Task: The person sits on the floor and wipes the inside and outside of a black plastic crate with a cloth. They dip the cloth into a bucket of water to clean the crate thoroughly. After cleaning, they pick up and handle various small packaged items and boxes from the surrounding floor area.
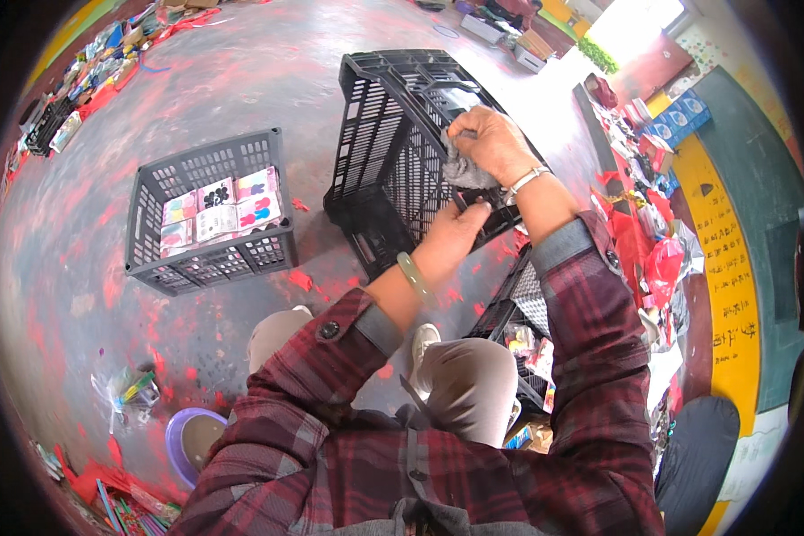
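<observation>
Left hand [454,236]: most fingers hidden by tilted crate [380,129]. Right hand [500,147] covers part of grey cloth [461,170]. Purple basin [173,449] partly behind left sleeve [308,357]; lower black crate [497,320] partly behind right sleeve [590,330]. Far-left pile [98,76]: items too small to identify.

My maroon-and-grey plaid shirt [286,438], grey-lined cuffs [561,247], dark button [329,330], pale-green left bangle [415,278], silver right bracelet [527,181], beige trousers [473,384].

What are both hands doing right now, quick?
Left hand: closed, holding the black crate by its edge.
Right hand: closed, holding a grey cloth.
</observation>
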A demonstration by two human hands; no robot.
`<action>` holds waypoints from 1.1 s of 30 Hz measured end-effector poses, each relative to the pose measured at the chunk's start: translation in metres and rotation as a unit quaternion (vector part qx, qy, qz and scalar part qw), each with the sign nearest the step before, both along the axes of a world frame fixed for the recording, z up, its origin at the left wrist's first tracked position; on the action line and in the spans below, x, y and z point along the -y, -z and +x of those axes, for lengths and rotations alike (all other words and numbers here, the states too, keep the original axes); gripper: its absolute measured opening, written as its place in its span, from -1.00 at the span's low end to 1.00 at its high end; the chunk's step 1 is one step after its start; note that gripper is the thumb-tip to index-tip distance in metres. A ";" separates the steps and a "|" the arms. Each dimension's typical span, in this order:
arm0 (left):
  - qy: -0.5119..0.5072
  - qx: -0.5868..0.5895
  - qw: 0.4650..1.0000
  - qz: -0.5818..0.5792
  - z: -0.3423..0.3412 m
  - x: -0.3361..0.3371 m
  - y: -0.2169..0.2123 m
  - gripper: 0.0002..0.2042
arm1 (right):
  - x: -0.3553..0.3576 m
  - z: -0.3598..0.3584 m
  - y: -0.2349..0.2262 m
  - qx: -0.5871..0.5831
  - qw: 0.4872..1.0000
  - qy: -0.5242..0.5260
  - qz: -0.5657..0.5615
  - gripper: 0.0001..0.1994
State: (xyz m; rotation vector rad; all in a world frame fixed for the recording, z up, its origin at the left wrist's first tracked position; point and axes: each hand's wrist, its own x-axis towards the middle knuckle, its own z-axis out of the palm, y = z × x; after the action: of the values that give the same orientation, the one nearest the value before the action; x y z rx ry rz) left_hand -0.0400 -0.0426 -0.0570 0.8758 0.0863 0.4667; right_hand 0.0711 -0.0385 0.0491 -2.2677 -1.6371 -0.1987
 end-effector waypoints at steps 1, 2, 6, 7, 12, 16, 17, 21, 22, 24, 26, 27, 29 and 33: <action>-0.004 -0.007 1.000 0.005 -0.001 0.002 -0.001 -0.78 | -0.006 0.002 0.005 0.010 1.000 0.000 -0.029 -0.87; -0.005 0.008 1.000 -0.024 -0.001 0.005 -0.002 -0.78 | -0.012 0.005 0.006 0.021 0.998 0.001 -0.058 -0.87; -0.008 -0.027 1.000 0.011 0.004 -0.005 0.010 -0.78 | -0.034 0.009 0.009 0.002 0.994 0.001 -0.109 -0.87; -0.019 -0.019 0.999 0.021 0.007 -0.005 0.014 -0.77 | -0.041 0.010 0.011 0.020 0.995 -0.017 -0.094 -0.87; -0.019 -0.008 0.999 0.050 0.011 0.003 0.017 -0.74 | -0.073 0.026 0.016 0.089 0.994 -0.031 -0.059 -0.90; -0.033 -0.002 0.999 0.023 0.009 0.001 0.016 -0.69 | -0.121 0.031 0.018 0.133 0.987 -0.028 -0.086 -0.87; -0.027 0.023 0.999 -0.018 0.009 0.002 0.015 -0.68 | -0.134 0.027 0.017 0.143 0.985 -0.023 -0.091 -0.86; -0.074 0.065 0.995 0.003 0.004 0.010 0.006 -0.61 | -0.153 0.034 0.014 0.173 0.980 0.020 -0.096 -0.86; -0.075 0.065 0.995 0.027 0.005 0.009 0.006 -0.62 | -0.153 0.036 0.013 0.165 0.982 0.024 -0.088 -0.90; -0.053 0.027 0.998 0.025 0.005 0.006 0.008 -0.66 | -0.151 0.035 0.012 0.143 0.985 0.025 -0.088 -0.92; -0.006 -0.046 0.999 -0.027 0.006 0.002 0.013 -0.70 | -0.144 0.039 0.020 0.093 0.992 -0.009 -0.080 -0.88; -0.059 -0.122 0.985 0.107 0.000 -0.005 0.000 -0.76 | -0.129 0.050 0.027 0.070 0.994 -0.014 -0.083 -0.86; -0.004 -0.056 0.998 0.017 -0.010 -0.007 -0.008 -0.75 | -0.093 0.055 0.033 0.021 0.996 -0.054 -0.063 -0.91; -0.060 -0.029 0.997 0.047 0.011 0.002 0.017 -0.79 | -0.038 0.034 0.021 0.014 0.987 -0.130 -0.095 -0.97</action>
State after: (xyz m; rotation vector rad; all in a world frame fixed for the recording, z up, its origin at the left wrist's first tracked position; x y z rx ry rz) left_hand -0.0295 -0.0444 -0.0742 0.9799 0.1726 0.5608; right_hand 0.1053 -0.0004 0.0283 -2.1599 -2.0224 -0.0113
